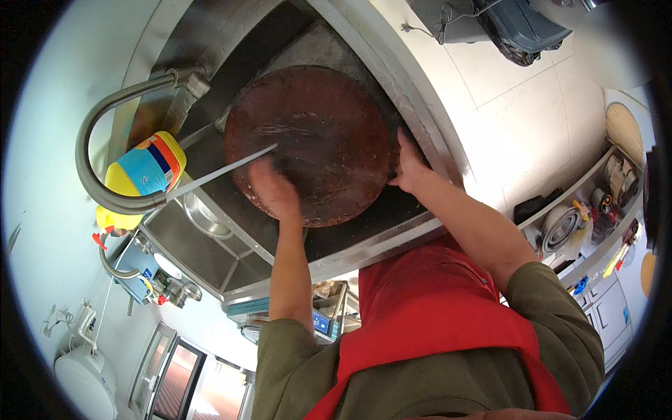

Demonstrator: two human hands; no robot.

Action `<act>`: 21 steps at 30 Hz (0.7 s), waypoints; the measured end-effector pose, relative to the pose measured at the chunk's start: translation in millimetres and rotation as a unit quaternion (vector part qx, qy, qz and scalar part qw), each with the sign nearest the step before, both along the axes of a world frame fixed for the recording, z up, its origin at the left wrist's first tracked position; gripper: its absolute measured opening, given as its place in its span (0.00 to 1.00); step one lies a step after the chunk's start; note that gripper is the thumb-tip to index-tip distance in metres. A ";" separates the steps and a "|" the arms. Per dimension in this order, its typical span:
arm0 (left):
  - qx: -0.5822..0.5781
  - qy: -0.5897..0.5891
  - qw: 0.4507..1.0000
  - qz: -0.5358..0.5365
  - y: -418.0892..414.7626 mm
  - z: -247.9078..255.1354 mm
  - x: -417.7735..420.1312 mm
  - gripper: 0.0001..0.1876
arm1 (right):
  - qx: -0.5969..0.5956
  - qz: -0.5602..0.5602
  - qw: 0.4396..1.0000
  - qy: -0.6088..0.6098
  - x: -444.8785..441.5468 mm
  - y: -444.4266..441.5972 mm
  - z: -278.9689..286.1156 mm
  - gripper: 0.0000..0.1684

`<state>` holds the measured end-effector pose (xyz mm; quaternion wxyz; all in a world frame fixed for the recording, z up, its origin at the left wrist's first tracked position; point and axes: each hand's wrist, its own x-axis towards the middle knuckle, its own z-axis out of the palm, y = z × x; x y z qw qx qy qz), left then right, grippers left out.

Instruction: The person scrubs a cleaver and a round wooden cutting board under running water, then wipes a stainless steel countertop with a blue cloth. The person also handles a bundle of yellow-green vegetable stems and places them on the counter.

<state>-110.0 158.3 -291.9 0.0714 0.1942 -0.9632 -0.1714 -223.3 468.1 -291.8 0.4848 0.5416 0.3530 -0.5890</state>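
A large round reddish-brown chopping board (336,121), wet on top, lies tilted in a stainless steel sink (367,239). At its right edge my right hand (409,165) grips the rim, the fingertips partly hidden. My left hand (275,191), blurred, is over the lower left of the board; whether its fingers hold anything cannot be made out. From the curved metal faucet (86,142), what looks like a stream of water (226,169) reaches the board just above my left hand.
A yellow bottle (144,168) with a coloured label stands behind the faucet. To the left is another sink basin (181,247) holding a metal bowl (207,215). Beyond the sink's right edge lies tiled floor (525,131), with a dark bin (525,26) and a shelf with stacked bowls (562,228).
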 end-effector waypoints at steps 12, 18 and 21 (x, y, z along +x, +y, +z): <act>-0.075 0.070 0.994 0.046 -27.8 6.8 17.2 0.19 | -0.027 0.050 0.986 0.155 14.5 -21.6 21.2 0.57; 0.123 -0.074 0.964 -0.222 101.3 12.9 76.4 0.17 | -0.088 0.003 0.982 0.169 19.5 -24.9 7.8 0.57; 0.118 -0.073 0.940 -0.312 27.5 28.7 100.8 0.15 | -0.070 -0.002 0.978 0.198 20.2 -33.3 16.1 0.58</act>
